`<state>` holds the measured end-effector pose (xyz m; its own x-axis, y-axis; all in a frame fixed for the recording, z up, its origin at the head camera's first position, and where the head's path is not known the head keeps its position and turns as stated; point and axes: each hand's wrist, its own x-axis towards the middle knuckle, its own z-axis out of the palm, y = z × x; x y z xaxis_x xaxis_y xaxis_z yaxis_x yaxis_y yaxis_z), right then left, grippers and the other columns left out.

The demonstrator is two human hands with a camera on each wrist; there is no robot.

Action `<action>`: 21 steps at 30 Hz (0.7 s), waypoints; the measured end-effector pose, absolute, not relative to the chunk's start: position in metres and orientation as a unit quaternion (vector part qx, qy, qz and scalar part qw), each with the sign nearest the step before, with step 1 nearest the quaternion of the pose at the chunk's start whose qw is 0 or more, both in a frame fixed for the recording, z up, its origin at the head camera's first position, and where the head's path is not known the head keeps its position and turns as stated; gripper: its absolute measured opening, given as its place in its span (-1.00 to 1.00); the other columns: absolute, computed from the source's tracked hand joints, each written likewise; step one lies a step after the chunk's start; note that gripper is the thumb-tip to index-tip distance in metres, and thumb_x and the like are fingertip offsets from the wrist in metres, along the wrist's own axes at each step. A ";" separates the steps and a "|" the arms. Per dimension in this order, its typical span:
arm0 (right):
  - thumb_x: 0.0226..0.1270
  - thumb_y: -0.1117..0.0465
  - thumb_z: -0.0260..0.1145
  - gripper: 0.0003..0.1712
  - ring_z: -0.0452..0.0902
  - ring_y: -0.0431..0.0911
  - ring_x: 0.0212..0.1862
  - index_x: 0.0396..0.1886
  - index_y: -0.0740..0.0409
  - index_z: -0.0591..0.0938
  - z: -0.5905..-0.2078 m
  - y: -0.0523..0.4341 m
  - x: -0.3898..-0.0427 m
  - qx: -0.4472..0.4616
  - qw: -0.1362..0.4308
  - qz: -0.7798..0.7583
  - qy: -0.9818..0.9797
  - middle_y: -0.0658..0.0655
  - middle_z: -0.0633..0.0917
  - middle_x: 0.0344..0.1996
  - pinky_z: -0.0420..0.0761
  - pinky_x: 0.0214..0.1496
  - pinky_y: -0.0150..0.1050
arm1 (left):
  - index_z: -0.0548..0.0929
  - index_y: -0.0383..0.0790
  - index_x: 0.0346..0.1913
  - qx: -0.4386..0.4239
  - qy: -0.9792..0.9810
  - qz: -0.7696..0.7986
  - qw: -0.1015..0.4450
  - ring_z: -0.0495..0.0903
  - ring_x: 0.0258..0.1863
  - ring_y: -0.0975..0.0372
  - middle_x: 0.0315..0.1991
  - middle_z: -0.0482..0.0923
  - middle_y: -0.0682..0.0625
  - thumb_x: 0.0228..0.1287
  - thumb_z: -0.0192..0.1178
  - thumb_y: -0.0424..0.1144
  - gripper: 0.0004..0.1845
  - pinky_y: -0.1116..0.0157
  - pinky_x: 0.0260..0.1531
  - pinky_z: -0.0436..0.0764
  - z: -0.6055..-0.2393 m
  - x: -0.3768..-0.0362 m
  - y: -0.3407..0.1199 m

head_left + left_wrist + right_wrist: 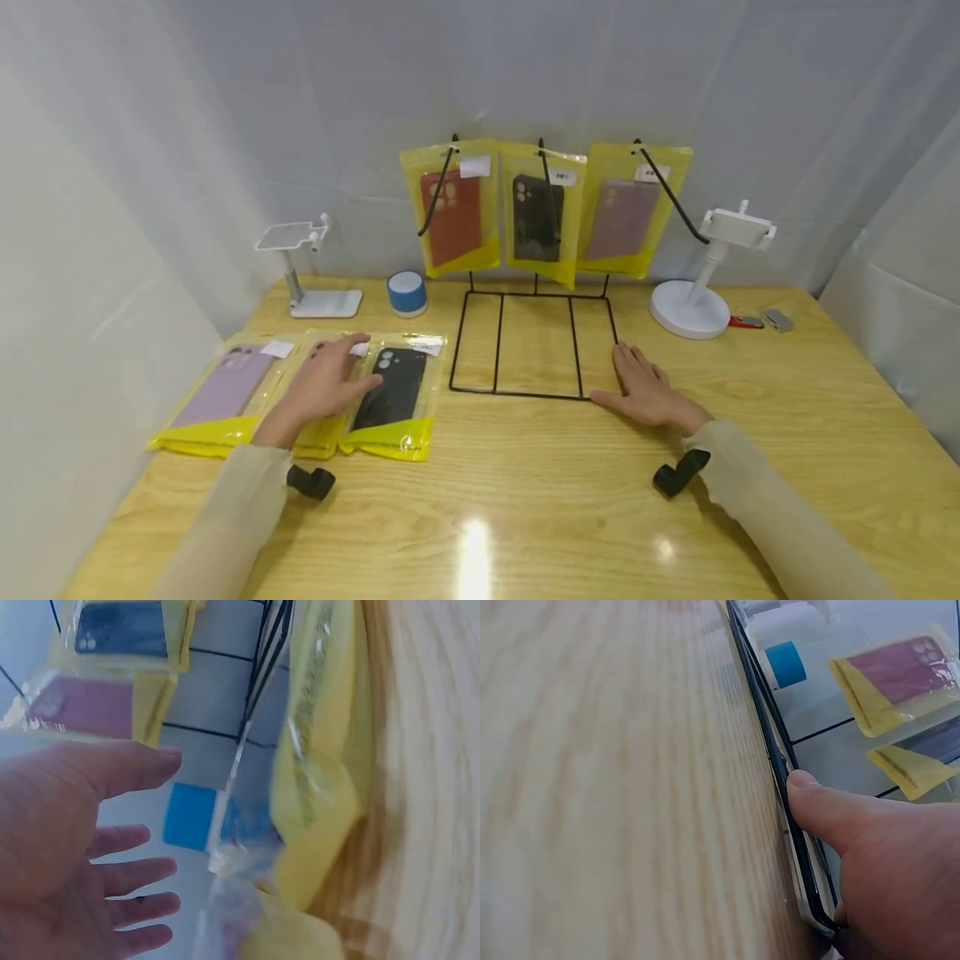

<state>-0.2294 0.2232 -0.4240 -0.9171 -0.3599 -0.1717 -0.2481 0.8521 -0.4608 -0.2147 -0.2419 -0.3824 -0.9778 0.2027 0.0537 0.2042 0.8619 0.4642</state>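
Three yellow-edged clear packages with phone cases lie side by side on the left of the table: a purple case [225,387], a middle package [313,440] and a black case [392,387]. Over the middle package, partly hiding it, is my left hand [322,385], its fingers extended and thumb spread in the left wrist view. A black wire display rack [525,394] stands at the centre. Packaged red [453,221], black [534,221] and light purple [622,221] cases hang from its hooks. My right hand [645,393] rests at the base's right front corner, thumb touching the wire.
Behind the flat packages stand a white folding phone stand [326,303] and a blue-and-white cylinder [407,294]. To the rack's right is a white round-based phone holder [686,317], with a small red item [745,322] and a grey piece [777,319] beside it. Pale curtains [360,100] surround the table.
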 end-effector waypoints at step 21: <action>0.40 -0.28 0.05 0.11 -0.46 0.29 0.51 0.51 0.35 -0.26 -0.429 0.228 -0.229 -0.166 0.120 -0.246 0.947 0.34 -0.29 0.52 -0.32 0.41 0.33 | 0.26 -0.30 0.39 -0.080 -0.965 -0.247 -0.039 0.31 0.20 -0.18 0.29 0.33 -0.33 0.25 0.25 0.06 -0.22 -0.18 0.24 0.22 -0.400 -0.262 -0.251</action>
<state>-0.2287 0.2283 -0.4289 -0.9157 -0.3743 -0.1464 -0.2559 0.8239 -0.5058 -0.2615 -0.2508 -0.4004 -0.9842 0.1734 -0.0354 0.1351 0.8652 0.4829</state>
